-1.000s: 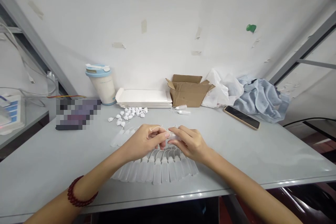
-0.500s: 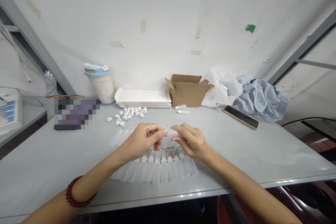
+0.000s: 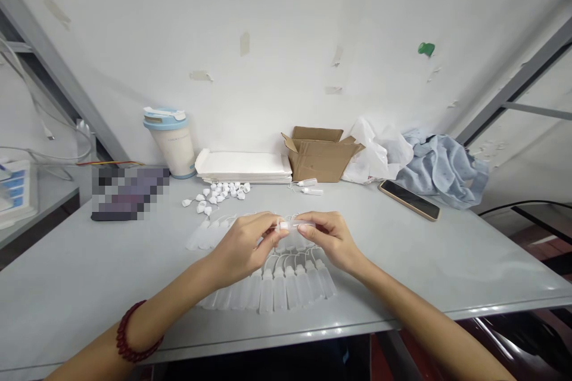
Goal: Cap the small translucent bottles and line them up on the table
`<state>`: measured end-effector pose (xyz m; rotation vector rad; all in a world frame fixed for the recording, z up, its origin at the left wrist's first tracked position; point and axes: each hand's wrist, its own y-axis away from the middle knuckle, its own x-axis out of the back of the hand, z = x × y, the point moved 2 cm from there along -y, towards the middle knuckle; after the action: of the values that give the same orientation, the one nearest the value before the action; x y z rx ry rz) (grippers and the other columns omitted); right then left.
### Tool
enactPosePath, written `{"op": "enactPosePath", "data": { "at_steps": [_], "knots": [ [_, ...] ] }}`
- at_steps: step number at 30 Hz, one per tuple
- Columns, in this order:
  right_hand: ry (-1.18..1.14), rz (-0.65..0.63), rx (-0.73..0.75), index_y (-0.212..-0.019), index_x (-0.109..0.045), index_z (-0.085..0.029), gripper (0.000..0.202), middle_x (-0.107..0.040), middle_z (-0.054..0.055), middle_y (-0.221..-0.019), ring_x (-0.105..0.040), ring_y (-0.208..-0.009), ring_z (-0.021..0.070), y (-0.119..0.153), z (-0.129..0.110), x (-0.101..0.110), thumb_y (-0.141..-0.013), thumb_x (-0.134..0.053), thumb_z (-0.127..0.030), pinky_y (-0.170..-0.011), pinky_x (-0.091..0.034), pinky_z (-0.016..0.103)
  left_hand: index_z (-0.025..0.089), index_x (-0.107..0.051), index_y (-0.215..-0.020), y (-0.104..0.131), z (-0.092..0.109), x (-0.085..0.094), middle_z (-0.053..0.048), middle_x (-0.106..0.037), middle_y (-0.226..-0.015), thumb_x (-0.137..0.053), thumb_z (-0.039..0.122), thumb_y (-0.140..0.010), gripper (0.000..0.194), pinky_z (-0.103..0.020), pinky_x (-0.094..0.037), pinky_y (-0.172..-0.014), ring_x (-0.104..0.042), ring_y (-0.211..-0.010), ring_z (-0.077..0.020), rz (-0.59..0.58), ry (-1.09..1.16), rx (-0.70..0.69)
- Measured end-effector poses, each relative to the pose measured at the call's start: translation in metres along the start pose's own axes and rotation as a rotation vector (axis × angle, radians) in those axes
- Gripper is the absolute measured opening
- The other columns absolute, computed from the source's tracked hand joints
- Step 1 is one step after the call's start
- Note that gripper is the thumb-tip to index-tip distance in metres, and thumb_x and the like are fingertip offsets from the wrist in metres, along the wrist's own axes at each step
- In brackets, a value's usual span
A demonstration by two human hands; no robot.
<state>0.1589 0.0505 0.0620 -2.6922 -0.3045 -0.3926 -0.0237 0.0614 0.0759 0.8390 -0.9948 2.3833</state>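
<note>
Capped tube: a small clear tube (image 3: pixel 295 224) with a white cap (image 3: pixel 283 225), held roughly level just below the centre of the frame, above the tabletop (image 3: pixel 465 262).
Left hand: this hand (image 3: pixel 250 244) pinches the cap end between thumb and fingers.
Right hand: this hand (image 3: pixel 333 241) grips the tube's body from the other end; the opposed grips probably keep it steady.
Front row: translucent bottles (image 3: pixel 279 292) fan side by side at lower centre, their looped white tops towards the hands, likely so that each can be reached singly; the left hand and forearm hide some.
Back row: more bottles (image 3: pixel 205 235) lie left of centre, partly behind the hands.
Loose caps: white caps (image 3: pixel 227 190) sit scattered at centre left, within reach beyond the back row.
Far side: a stack of white trays (image 3: pixel 243 166) and a cardboard box (image 3: pixel 319 161) stand by the wall and bound the space there; two slim tubes (image 3: pixel 308 183) lie before the box.
Edges: the near edge crosses the lower frame, a narrow strip below the front row.
Room: grey surface spreads right of the right hand, towards the phone (image 3: pixel 410 200), leaving width for moving sideways.
</note>
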Motion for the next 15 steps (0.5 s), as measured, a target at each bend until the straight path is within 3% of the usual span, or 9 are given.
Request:
{"op": "enactPosePath", "data": {
  "at_steps": [8,15],
  "knots": [
    [-0.339,-0.083,-0.314,-0.072,-0.067,-0.013,0.030,-0.032,-0.006,-0.049,-0.022,-0.045,0.0061,-0.004,0.012,0.000,-0.076,-0.066,-0.043,-0.043,-0.016,0.023,0.015,-0.053,-0.089,0.004,0.000,-0.003,0.000,-0.052,-0.066,-0.041,0.017,-0.095,0.014,-0.024,-0.034,-0.052,-0.044,-0.055,-0.0118,0.022,-0.176,-0.223],
    [-0.372,-0.089,-0.333,-0.070,-0.065,-0.013,0.029,-0.029,-0.007,-0.049,-0.021,-0.045,0.0057,-0.006,0.013,0.000,-0.077,-0.065,-0.041,-0.044,-0.016,0.023,0.016,-0.054,-0.088,0.003,-0.003,-0.005,-0.002,-0.056,-0.070,-0.043,0.019,-0.093,0.013,-0.024,-0.039,-0.057,-0.051,-0.060,-0.0124,-0.017,-0.118,-0.142]
  ]
}}
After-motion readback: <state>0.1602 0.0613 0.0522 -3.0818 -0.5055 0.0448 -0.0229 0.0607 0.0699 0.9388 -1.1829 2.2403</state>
